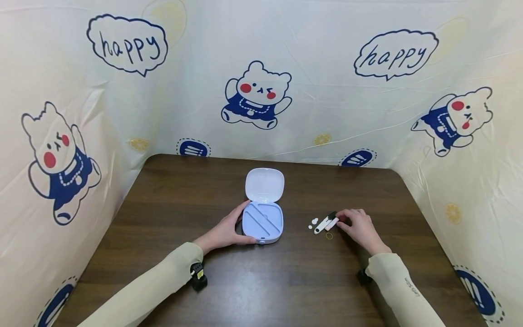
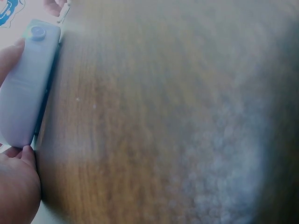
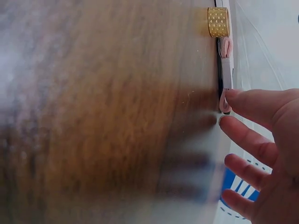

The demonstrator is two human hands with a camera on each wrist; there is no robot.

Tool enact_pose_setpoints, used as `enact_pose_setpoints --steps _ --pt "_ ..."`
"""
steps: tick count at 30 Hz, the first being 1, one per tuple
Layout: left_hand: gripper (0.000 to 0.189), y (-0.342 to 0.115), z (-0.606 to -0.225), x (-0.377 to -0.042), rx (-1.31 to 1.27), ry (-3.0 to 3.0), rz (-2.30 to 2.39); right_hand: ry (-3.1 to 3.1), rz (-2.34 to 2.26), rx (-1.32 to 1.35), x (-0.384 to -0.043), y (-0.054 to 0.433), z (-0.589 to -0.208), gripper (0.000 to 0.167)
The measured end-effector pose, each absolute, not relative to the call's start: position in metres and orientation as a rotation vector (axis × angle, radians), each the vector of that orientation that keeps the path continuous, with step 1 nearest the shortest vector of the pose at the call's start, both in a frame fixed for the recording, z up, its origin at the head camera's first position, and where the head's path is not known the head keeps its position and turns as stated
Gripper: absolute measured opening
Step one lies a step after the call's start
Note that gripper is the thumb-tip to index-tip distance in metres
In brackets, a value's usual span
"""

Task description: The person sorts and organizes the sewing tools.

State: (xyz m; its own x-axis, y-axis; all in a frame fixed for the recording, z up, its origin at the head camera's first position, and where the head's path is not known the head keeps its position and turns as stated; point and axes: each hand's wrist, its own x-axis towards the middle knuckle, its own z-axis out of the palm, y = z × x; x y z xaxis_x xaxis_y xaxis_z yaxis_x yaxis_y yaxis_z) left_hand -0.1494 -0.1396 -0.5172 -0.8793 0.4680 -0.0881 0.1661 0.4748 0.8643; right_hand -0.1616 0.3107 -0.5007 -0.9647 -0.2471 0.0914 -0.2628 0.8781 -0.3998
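Note:
A light blue box point(image 1: 263, 221) with its lid point(image 1: 264, 185) raised stands on the table, slanted dividers inside. My left hand point(image 1: 224, 230) grips its left side, thumb by the round front latch point(image 2: 37, 32), fingertips round the back. To the right lie small white-and-black thread snips point(image 1: 323, 225) beside a pinkish-white folded tape point(image 3: 226, 65) with a white band. Thumb and index finger of my right hand point(image 1: 360, 228) pinch the tape's far end; the other fingers are spread in the right wrist view. A dimpled gold thimble point(image 3: 218, 22) stands near the tape.
Small white pieces point(image 1: 314, 221), too small to identify, lie left of the snips. The brown wooden table point(image 1: 196, 181) meets a printed curtain point(image 1: 318, 68) at the back and both sides.

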Motion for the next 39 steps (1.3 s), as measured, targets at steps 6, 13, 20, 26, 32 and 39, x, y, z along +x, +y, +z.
enact_pose_setpoints --steps 6,13,20,26,32,39 --pt "0.119 -0.139 -0.518 -0.149 0.555 2.426 1.363 -3.033 0.637 0.410 -0.162 0.309 -0.500 0.019" --pt "0.120 -0.140 -0.518 -0.149 0.547 2.425 1.363 -3.037 0.670 0.464 -0.161 0.311 -0.500 0.025" --pt "0.120 -0.140 -0.519 -0.150 0.545 2.424 1.368 -3.056 0.681 0.501 -0.162 0.310 -0.498 0.019" --pt "0.120 -0.141 -0.522 -0.151 0.549 2.422 1.379 -3.021 0.688 0.588 -0.161 0.312 -0.498 0.018" --pt "0.120 -0.141 -0.522 -0.151 0.560 2.428 1.380 -2.966 0.688 0.689 -0.160 0.316 -0.499 0.019" --pt "0.120 -0.141 -0.522 -0.152 0.561 2.437 1.369 -2.956 0.685 0.735 -0.161 0.320 -0.496 0.015"
